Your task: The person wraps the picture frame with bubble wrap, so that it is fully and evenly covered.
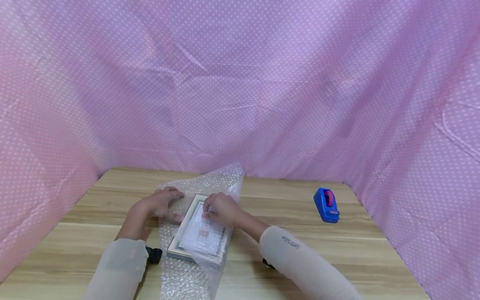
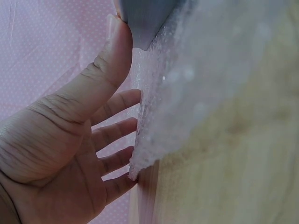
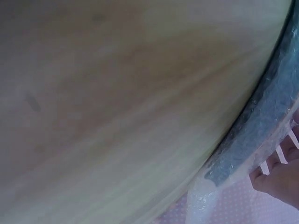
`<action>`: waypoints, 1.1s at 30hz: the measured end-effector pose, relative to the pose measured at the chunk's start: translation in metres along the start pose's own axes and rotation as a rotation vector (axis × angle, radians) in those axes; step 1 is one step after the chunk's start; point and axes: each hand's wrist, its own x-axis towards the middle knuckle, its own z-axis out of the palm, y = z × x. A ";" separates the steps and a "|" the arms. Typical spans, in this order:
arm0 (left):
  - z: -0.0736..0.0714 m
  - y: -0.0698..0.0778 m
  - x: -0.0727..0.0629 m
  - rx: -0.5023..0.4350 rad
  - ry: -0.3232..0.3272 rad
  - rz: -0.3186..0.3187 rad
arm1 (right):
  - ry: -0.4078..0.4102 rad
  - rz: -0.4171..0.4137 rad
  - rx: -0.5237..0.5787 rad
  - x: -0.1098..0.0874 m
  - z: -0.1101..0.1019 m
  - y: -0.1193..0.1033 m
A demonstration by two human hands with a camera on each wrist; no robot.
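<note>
A picture frame (image 1: 190, 215) with a pale border lies at a slant on a sheet of bubble wrap (image 1: 185, 277). One flap of the wrap is folded over the frame's right part. At the frame's left edge is my left hand (image 1: 163, 204); its thumb (image 2: 113, 53) touches the frame's side. The other fingers are spread and fairly straight, their tips touching the wrap in the left wrist view. My right hand (image 1: 223, 210) is over the frame's upper face, fingers bent, pinching the flap's edge. Only part of that hand (image 3: 282, 179) shows in the right wrist view, beside the wrapped side.
A blue tape dispenser (image 1: 325, 206) with a pink roll stands at the right on the wooden table (image 1: 285, 208). Pink dotted cloth (image 1: 240, 104) hangs behind and along both sides. The wrap's far end rises close to the back cloth.
</note>
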 end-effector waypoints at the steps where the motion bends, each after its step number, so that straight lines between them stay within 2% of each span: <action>1: 0.000 0.000 0.000 0.000 -0.001 -0.002 | -0.008 0.010 -0.014 0.001 0.001 -0.001; 8: -0.003 -0.001 0.000 -0.019 -0.009 -0.010 | -0.085 0.089 -0.155 0.004 0.006 -0.008; 13: -0.005 -0.002 -0.001 -0.051 -0.031 -0.035 | -0.098 0.134 -0.201 0.007 0.009 -0.012; 20: -0.013 0.007 -0.007 -0.184 -0.144 -0.065 | -0.105 0.176 -0.195 0.009 0.011 -0.012; 22: -0.014 0.013 -0.007 -0.153 -0.183 -0.066 | -0.107 0.186 -0.180 0.010 0.010 -0.010; 27: -0.012 0.029 -0.003 0.005 -0.234 -0.064 | -0.099 0.188 -0.151 0.010 0.007 -0.005; 33: -0.009 0.034 -0.002 0.048 -0.243 -0.117 | -0.091 0.134 -0.102 0.005 -0.002 0.001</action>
